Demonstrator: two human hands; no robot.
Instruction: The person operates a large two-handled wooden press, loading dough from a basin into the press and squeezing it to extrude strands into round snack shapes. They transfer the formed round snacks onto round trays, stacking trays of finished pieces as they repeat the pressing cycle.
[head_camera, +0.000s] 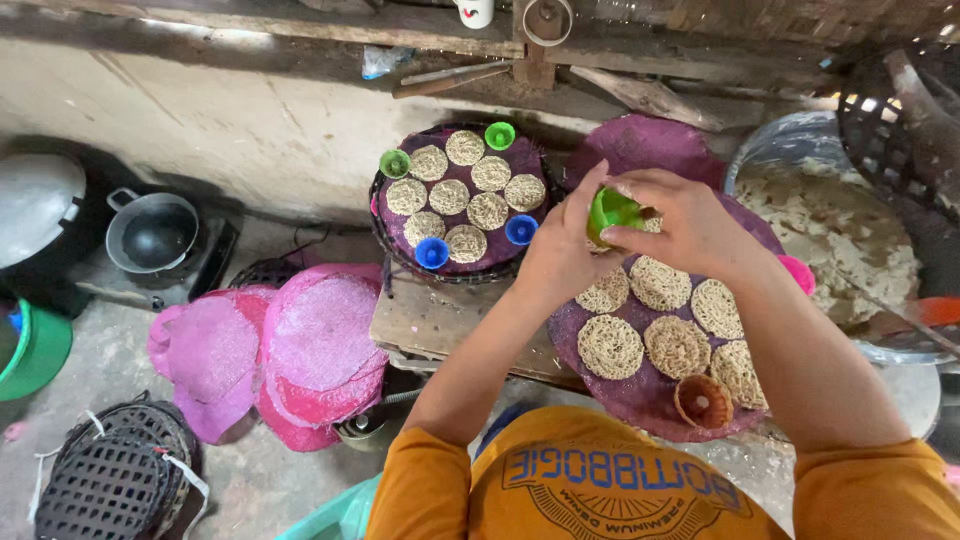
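Both hands meet over the near purple mat (640, 395), which lies on a rough wooden counter (430, 325). Left hand (560, 255) cups a small green plastic cup (612, 212) from below and the side; right hand (690, 225) closes over its top, fingers pinching the rim. Both grips shut on the cup, held just above the noodle rounds (660, 330).

Cup looks light, rigid, smooth, probably slippery if wet; best taken around the wall or rim, as here. Rounds are thin, lacy, tangled strands, pale tan, likely soft and easy to tear, so lift from underneath or move the whole mat. Mat is woven, flexible, fibrous, round.

A brown cone mould (703, 400) sits on the mat's near edge. Behind, a second mat on a dark basket tray (385, 235) carries more rounds with blue and green cups. Big basin of pale dough (840, 240) to the right. Pink mats (300, 350) stacked on the floor at left, dark pot (152, 232) beyond.
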